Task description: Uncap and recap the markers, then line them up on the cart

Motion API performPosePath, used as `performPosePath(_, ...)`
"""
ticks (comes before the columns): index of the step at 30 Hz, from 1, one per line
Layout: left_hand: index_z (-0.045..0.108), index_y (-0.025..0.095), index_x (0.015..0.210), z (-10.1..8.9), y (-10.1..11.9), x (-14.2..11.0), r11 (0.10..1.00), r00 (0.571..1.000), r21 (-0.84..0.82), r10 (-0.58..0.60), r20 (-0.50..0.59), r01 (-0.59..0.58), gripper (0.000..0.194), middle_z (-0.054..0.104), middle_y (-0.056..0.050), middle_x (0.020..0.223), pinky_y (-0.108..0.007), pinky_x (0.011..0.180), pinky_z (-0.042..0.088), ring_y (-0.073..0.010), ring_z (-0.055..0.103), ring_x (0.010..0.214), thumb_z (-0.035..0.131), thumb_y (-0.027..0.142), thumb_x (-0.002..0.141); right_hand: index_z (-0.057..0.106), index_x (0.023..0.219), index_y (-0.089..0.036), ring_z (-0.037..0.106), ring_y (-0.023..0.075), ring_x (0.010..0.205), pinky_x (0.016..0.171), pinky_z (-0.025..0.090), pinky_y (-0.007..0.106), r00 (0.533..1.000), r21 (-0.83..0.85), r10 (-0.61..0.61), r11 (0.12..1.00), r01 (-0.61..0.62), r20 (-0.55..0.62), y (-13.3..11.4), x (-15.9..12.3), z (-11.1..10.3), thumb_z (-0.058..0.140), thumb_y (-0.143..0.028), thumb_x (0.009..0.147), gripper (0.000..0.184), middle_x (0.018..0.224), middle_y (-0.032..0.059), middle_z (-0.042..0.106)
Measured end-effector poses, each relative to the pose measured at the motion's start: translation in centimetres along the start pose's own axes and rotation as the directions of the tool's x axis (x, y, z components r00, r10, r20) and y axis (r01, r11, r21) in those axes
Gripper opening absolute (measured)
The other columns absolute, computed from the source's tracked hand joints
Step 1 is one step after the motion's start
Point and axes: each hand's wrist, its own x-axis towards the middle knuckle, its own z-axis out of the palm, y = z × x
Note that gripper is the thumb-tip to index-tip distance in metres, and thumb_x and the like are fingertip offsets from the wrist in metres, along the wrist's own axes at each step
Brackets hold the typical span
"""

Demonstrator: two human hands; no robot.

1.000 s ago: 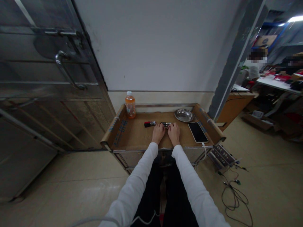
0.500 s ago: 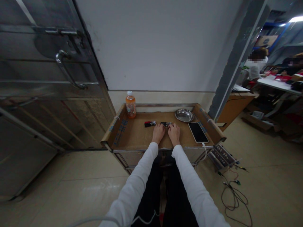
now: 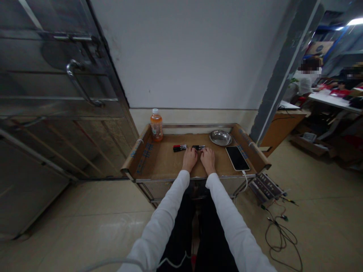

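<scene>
Both of my hands rest side by side on the cardboard-lined top of a cart (image 3: 161, 166). My left hand (image 3: 190, 158) is closed, its curled fingers at the left and near side of a black marker (image 3: 198, 147). My right hand (image 3: 208, 159) is closed at the marker's right end, close to the left hand. The fingertips are partly hidden, so the exact grip is hard to see. Left of my hands lie a red-and-black marker (image 3: 178, 146) and a black marker (image 3: 179, 149), side by side.
A bottle of orange drink (image 3: 157, 126) stands at the back left. A shallow metal dish (image 3: 220, 138) sits at the back right, with a phone (image 3: 237, 158) and its white cable (image 3: 245, 181) nearer me. Cables (image 3: 282, 234) lie on the floor; a person (image 3: 306, 81) sits far right.
My right hand has shifted very slightly left, toward my left hand. The loose markers, bottle, dish and phone stay in place.
</scene>
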Motion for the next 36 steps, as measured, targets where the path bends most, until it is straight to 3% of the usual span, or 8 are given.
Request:
performPosePath(6, 0.056, 0.01, 0.1, -0.7, 0.4, 0.0, 0.993, 0.991, 0.035, -0.114, -0.069, 0.116, 0.02, 0.06, -0.017, 0.103, -0.041, 0.093, 0.043, -0.0273, 0.055, 0.103, 0.042, 0.012, 0.086, 0.066, 0.093, -0.015, 0.05, 0.0224, 0.093, 0.086, 0.036, 0.034, 1.0, 0.035, 0.018, 0.999, -0.017, -0.019, 0.1, 0.0, 0.1, 0.042, -0.01, 0.086, 0.026, 0.098, 0.0118, 0.062)
performPosePath(10, 0.052, 0.007, 0.113, -1.2, 0.7, -0.3, 0.933, 0.926, 0.083, -0.33, -0.184, 0.349, 0.031, 0.054, -0.023, 0.118, -0.044, 0.094, 0.041, -0.0312, 0.05, 0.114, 0.043, 0.014, 0.084, 0.066, 0.09, -0.018, 0.05, 0.0214, 0.096, 0.088, 0.038, 0.033, 0.997, 0.116, -0.076, 0.99, 0.074, 0.015, 0.2, 0.1, 0.1, 0.042, -0.008, 0.084, 0.026, 0.099, 0.01, 0.061)
performPosePath(13, 0.049, 0.007, 0.117, -1.4, 0.9, -0.5, 0.887, 0.883, 0.107, -0.423, -0.204, 0.449, 0.035, 0.051, -0.023, 0.123, -0.046, 0.096, 0.04, -0.0321, 0.047, 0.118, 0.043, 0.016, 0.084, 0.066, 0.09, -0.019, 0.051, 0.0212, 0.098, 0.09, 0.039, 0.033, 0.981, 0.175, -0.187, 0.969, 0.174, 0.057, 0.2, 0.1, 0.2, 0.043, -0.005, 0.081, 0.028, 0.098, 0.0083, 0.061)
performPosePath(21, 0.051, 0.01, 0.115, -1.8, 1.3, -0.7, 0.848, 0.876, 0.223, -0.452, -0.17, 0.481, 0.03, 0.053, -0.019, 0.116, -0.047, 0.097, 0.037, -0.0312, 0.048, 0.115, 0.041, 0.021, 0.089, 0.065, 0.107, -0.02, 0.049, 0.0235, 0.103, 0.093, 0.038, 0.035, 0.982, 0.15, -0.165, 0.977, 0.15, 0.095, 0.1, 0.0, 0.2, 0.048, -0.007, 0.08, 0.035, 0.109, 0.01, 0.059)
performPosePath(28, 0.052, 0.01, 0.112, -2.6, 1.6, -0.6, 0.793, 0.827, 0.234, -0.534, -0.177, 0.562, 0.034, 0.057, -0.017, 0.109, -0.047, 0.094, 0.039, -0.028, 0.055, 0.104, 0.024, 0.011, 0.093, 0.064, 0.101, -0.018, 0.049, 0.0232, 0.102, 0.095, 0.038, 0.036, 0.984, 0.178, -0.165, 0.972, 0.152, 0.064, 0.2, 0.1, 0.3, 0.045, -0.005, 0.079, 0.032, 0.105, 0.0099, 0.059)
performPosePath(31, 0.05, 0.01, 0.116, -2.6, 1.3, -0.3, 0.855, 0.874, 0.183, -0.469, -0.13, 0.486, 0.033, 0.056, -0.017, 0.113, -0.044, 0.094, 0.041, -0.0262, 0.056, 0.105, 0.024, 0.013, 0.095, 0.06, 0.105, -0.015, 0.049, 0.023, 0.105, 0.096, 0.039, 0.036, 0.989, 0.187, -0.143, 0.973, 0.137, 0.02, 0.2, 0.1, 0.4, 0.042, -0.004, 0.078, 0.034, 0.108, 0.0111, 0.058)
performPosePath(34, 0.051, 0.013, 0.114, -2.2, 0.9, -0.1, 0.959, 0.96, 0.051, -0.281, -0.006, 0.28, 0.028, 0.057, -0.015, 0.114, -0.033, 0.085, 0.045, -0.0221, 0.06, 0.1, 0.03, 0.021, 0.097, 0.052, 0.117, -0.013, 0.047, 0.0227, 0.109, 0.097, 0.039, 0.036, 0.991, 0.207, -0.135, 0.969, 0.137, -0.023, 0.2, 0.2, 0.5, 0.04, -0.004, 0.078, 0.042, 0.115, 0.0125, 0.055)
performPosePath(36, 0.053, 0.015, 0.112, -2.0, 0.8, -0.1, 0.984, 0.985, -0.055, -0.168, 0.049, 0.17, 0.026, 0.059, -0.012, 0.111, -0.027, 0.078, 0.046, -0.0189, 0.062, 0.093, 0.034, 0.024, 0.098, 0.051, 0.118, -0.012, 0.047, 0.0229, 0.11, 0.097, 0.039, 0.037, 0.991, 0.229, -0.129, 0.964, 0.136, -0.042, 0.1, 0.2, 0.6, 0.039, -0.004, 0.078, 0.042, 0.116, 0.0137, 0.054)
